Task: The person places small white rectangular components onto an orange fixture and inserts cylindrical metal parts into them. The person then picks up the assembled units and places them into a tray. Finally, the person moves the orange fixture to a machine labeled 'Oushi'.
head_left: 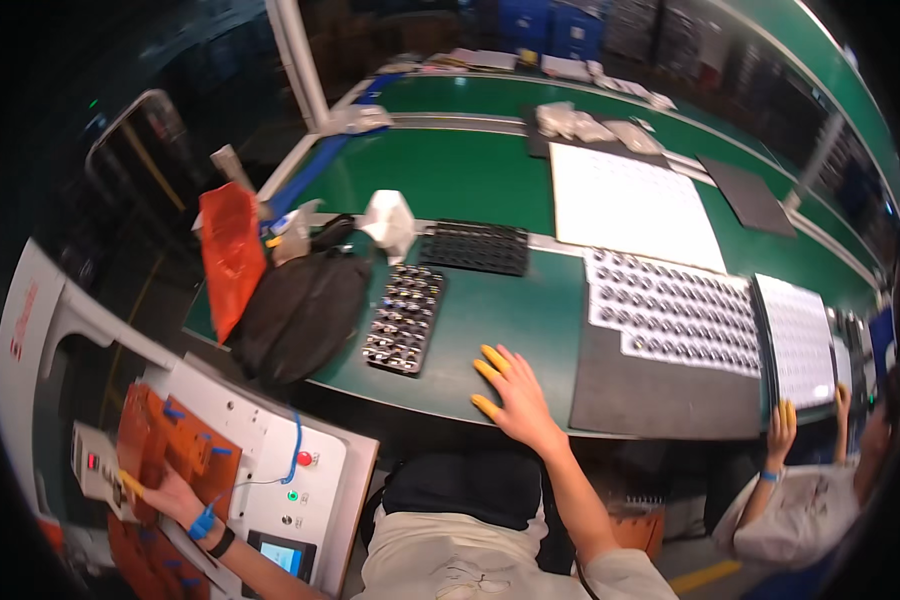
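At the lower left, my left hand [173, 496], with a yellow finger cot and a blue wrist strap, is at a translucent orange plastic panel [143, 440] on a white machine [335, 455]. Its fingers close about the panel's lower part; some are hidden. My right hand [518, 398] holds nothing. It lies near the front edge of the green table [490, 310], fingers spread, yellow cots on several fingertips. Left of it stands a black tray [406, 320] filled with rows of small shiny metal parts. Behind that tray is a black tray with hollows [475, 247].
A grey mat [660, 405] carries a white sheet with rows of round dark parts [675, 310]. At the left are a black bag [305, 310] and a red bag [232, 260]. A white board [630, 205] lies farther back. A co-worker's hand [782, 432] is at the right.
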{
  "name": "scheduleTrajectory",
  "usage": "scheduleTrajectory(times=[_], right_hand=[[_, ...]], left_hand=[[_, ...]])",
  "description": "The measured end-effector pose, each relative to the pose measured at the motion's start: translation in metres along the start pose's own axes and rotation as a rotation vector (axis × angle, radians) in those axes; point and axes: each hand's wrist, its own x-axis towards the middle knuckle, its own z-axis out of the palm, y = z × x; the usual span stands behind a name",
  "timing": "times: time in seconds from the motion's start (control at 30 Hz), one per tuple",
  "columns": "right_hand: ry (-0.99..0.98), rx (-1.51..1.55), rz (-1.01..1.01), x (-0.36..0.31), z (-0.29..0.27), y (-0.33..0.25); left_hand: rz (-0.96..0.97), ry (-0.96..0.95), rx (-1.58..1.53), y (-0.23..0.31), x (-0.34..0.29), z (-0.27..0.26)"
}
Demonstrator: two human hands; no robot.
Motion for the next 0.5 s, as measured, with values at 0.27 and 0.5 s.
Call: scheduleTrajectory(times=[0.27, 0.5], right_hand=[[0.084, -0.013, -0.067, -0.004, -0.007, 0.018], [0.116, 0.014, -0.073, -0.007, -0.006, 0.017]], left_hand=[[0.315, -0.129, 0.516, -0.015, 0.038, 0.031], [-0.027, 0.071, -0.297, 0.077, -0.141, 0.130]])
